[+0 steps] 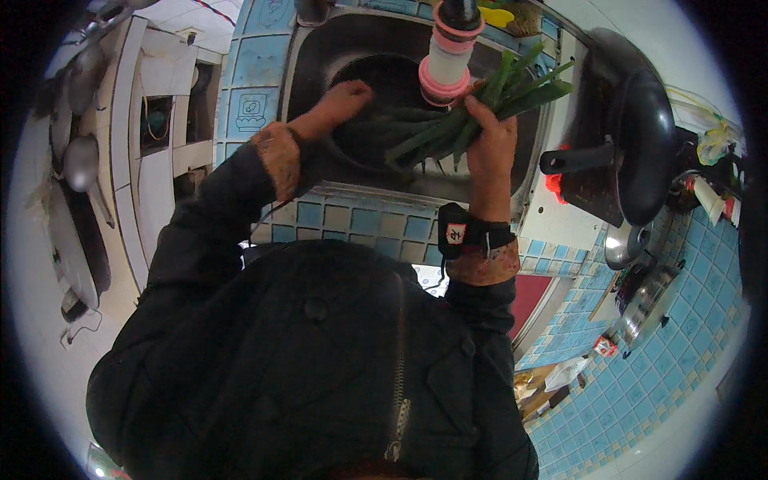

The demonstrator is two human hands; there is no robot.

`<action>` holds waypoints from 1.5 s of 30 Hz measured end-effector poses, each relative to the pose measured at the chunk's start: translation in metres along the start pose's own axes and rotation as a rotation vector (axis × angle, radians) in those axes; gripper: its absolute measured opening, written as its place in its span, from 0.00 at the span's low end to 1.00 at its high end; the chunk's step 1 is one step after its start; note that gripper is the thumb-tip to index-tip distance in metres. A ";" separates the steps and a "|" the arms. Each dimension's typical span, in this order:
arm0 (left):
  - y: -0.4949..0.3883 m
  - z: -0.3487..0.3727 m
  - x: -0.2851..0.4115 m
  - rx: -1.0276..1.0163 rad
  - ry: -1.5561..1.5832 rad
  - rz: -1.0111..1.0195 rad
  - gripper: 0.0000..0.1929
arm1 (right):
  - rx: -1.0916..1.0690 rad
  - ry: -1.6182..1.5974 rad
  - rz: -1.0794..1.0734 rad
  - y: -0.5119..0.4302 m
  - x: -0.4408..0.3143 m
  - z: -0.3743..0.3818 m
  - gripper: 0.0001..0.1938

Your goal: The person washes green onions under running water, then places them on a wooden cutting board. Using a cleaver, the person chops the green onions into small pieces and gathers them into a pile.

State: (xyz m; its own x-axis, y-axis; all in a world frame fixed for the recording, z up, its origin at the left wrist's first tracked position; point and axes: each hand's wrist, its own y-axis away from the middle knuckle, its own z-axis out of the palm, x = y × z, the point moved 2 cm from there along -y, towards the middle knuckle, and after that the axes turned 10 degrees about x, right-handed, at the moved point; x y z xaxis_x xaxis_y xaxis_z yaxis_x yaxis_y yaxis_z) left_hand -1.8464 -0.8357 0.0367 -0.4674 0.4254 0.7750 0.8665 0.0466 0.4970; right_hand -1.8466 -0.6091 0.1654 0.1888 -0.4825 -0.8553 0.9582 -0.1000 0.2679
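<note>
My right hand point(493, 138) grips a bunch of long green leaves, likely scallions or garlic greens point(432, 129), over a metal sink point(303, 66). Leaf ends stick out past both sides of that hand. Close above the bunch hangs a faucet nozzle point(447, 66) with pink rings and a clear middle. My left hand point(339, 108) is over the left part of the sink, apart from the greens, its fingers curled; their inner side is hidden. Beneath both hands, a dark round pan or basin point(360, 141) sits in the sink.
Blue tiles point(251, 75) border the sink. To the right, a black wok or pan point(648, 150) has its handle point(576, 161) pointing toward the sink. A metal lid or pot point(651, 306) is farther right. Utensils such as a ladle point(81, 162) hang at left.
</note>
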 end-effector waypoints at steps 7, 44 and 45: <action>-0.044 0.065 -0.067 -0.221 -1.087 0.565 0.15 | 0.047 0.125 0.044 0.005 -0.004 0.004 0.12; 0.131 0.037 0.119 0.116 -0.266 0.930 0.14 | -0.126 0.175 -0.029 0.034 0.001 -0.014 0.12; 0.134 0.039 0.119 0.106 -0.299 0.926 0.13 | -0.138 0.218 -0.033 0.035 0.001 -0.016 0.11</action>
State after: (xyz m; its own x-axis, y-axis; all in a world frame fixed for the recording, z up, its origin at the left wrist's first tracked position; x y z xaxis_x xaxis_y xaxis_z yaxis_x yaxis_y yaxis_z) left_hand -1.7796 -0.7437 0.1806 0.4571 0.5455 0.7025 0.8862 -0.3463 -0.3077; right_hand -1.8092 -0.5992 0.1674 0.1842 -0.2806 -0.9420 0.9821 0.0140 0.1879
